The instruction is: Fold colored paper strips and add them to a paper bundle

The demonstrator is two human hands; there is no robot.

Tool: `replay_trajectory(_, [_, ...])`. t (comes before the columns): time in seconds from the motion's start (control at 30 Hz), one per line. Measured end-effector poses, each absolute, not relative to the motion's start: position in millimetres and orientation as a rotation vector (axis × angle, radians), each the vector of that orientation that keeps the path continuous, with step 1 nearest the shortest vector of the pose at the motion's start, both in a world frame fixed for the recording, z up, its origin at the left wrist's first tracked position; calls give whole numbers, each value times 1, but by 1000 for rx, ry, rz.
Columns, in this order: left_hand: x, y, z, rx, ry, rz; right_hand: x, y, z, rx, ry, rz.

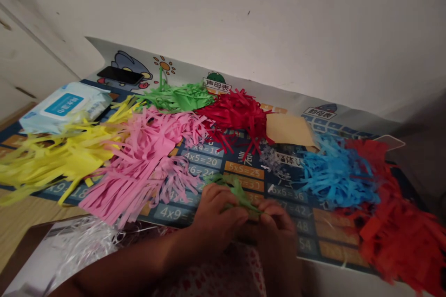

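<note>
Near the front edge of the mat, a small bunch of green fringed paper (pixel 239 191) is held between both hands. My left hand (pixel 220 211) is closed around its left part, with fingers bent over the top. At the twisted-looking right end, my right hand (pixel 278 220) pinches the paper with its fingertips. Part of the bunch is hidden under the fingers. Just left of the hands lies a pink fringed paper tassel (pixel 146 158). Small clear-looking shreds (pixel 272 160) are scattered on the mat beyond my right hand.
Yellow (pixel 80 148), bright green (pixel 181 96), red (pixel 240 116), blue (pixel 337 169) and orange-red paper tassels (pixel 400 227) cover the printed mat (pixel 170 213). A wet-wipes pack (pixel 66 106), a phone (pixel 120 75) and a tan paper piece (pixel 291 129) lie there too. Clear strands (pixel 83 246) sit below, left.
</note>
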State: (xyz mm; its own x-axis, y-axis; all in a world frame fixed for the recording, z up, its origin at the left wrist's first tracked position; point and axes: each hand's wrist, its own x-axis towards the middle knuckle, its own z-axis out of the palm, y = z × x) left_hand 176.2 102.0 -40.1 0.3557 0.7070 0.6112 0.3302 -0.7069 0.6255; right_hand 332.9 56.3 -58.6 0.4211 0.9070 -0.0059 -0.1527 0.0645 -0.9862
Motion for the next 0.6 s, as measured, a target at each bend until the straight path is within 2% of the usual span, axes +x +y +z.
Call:
replay_trajectory(0.23, [174,108,-26,2273,636,1199,341,48,-42,-1149,-1303,777])
replay_trajectory(0.47, [172,116,-33,2044,543,1095,348,60,-35,-1066,-1406,805])
replay_trajectory(0.6, [161,119,-25,1560,775,850,382,102,-45,-1397,-1530,685])
